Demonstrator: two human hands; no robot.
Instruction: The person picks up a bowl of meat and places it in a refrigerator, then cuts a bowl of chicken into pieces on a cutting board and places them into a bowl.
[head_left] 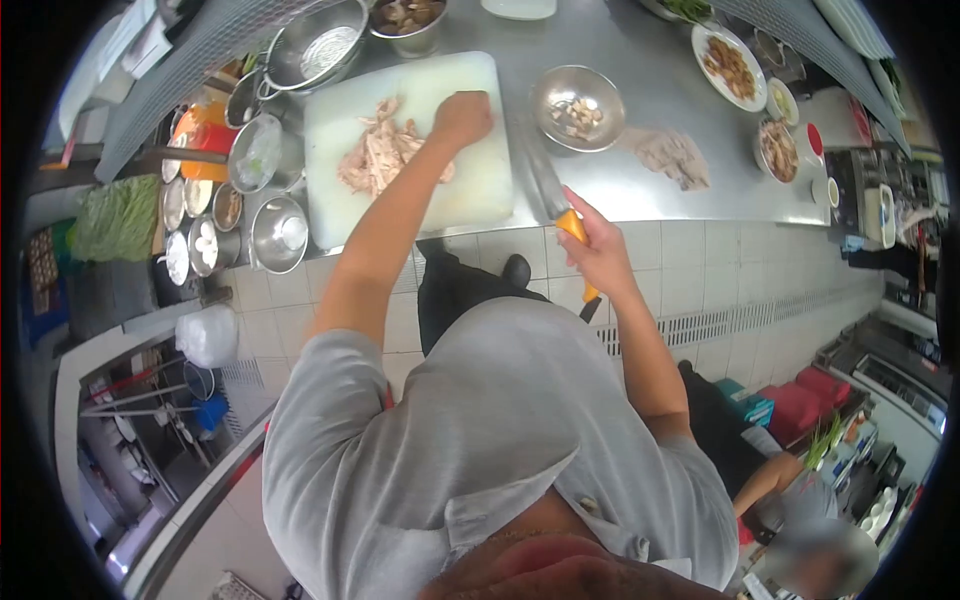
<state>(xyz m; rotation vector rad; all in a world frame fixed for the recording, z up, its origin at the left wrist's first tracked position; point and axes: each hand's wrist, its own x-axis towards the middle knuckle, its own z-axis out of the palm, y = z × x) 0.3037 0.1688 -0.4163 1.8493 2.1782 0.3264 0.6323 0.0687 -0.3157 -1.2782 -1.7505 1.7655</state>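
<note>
Beside the cutting board [479, 195], the knife [546, 184] is grasped by the right hand [603, 250], long axis roughly alongside, blade pointed away from the body; the left hand [463, 119] is clenched.

Cutting board [330, 125] looks like smooth, pale matt plastic. The counter [480, 35] around it is shiny metal, same with the glossy bowl [549, 92] on its right. Knife [571, 226] beside the board: plasticky orange handle, smooth metal blade.
</note>
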